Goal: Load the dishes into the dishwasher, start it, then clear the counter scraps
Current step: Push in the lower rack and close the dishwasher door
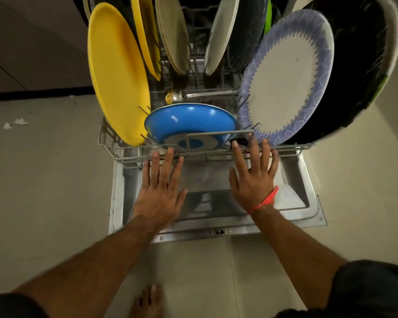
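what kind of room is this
Most likely a home kitchen. An open dishwasher door lies flat over a tiled floor, and its pulled-out rack holds upright plates such as a yellow plate, plus a blue pan.

Both hands flat, fingers straight: left hand (160, 191), right hand (254, 180) touching loaded rack (124, 157) front rail above open door (303, 203).

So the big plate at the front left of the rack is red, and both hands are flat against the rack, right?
Not quite. In the head view the front left plate is yellow, not red. The rest holds: the left hand and right hand are both flat, fingers straight against the rack.
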Motion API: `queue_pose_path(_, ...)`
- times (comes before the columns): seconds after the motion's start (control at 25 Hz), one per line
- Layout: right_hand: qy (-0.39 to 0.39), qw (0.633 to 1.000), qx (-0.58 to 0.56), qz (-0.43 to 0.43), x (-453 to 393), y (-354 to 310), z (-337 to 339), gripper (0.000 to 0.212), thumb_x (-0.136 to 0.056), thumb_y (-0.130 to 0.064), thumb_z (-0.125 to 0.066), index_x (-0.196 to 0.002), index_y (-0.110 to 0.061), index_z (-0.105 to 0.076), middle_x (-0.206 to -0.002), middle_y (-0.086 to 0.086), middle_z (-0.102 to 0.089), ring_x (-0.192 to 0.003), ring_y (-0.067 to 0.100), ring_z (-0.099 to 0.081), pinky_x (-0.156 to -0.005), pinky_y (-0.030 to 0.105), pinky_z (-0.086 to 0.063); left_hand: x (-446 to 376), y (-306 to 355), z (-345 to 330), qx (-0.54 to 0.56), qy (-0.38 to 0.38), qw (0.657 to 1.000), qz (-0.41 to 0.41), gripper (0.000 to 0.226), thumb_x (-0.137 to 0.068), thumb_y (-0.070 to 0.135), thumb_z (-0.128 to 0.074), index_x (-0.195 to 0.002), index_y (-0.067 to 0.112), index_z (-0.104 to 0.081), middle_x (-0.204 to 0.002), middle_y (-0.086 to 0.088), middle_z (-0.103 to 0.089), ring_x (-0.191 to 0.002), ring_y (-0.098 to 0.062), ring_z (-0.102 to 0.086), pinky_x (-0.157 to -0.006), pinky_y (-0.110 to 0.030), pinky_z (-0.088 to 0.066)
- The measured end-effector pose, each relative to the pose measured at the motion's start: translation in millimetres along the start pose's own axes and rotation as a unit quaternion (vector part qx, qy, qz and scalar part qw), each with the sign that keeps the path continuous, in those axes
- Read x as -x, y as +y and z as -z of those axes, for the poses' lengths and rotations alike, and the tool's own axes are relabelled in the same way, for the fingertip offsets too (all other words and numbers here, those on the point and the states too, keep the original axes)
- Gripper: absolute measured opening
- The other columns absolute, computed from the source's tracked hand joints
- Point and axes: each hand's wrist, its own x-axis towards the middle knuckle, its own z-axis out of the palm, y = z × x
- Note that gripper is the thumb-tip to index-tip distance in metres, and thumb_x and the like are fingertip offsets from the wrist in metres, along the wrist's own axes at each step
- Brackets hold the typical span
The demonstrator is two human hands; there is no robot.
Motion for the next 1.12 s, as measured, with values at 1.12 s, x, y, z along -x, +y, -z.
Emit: queue_pose_path(1.12, -0.167, 0.982, 0.092, 0.014, -208.2, 32.7, -75.1, 0.109, -0.090, -0.044, -0.056, -0.145, -0.030, 0.037, -0.159, 0.016, 0.030, -0.146, 0.037, 0.027, -0.117, 0.063, 0.005, -210.9, -92.5, -18.0, -0.147, -0.042, 0.988, 0.034, 0.104, -0.096, 0.068, -0.035, -0.155, 0.008, 0.025, -0.163, -0.011, 0.032, -0.153, -0.032, 0.022, -0.125, -0.055, 0.001)
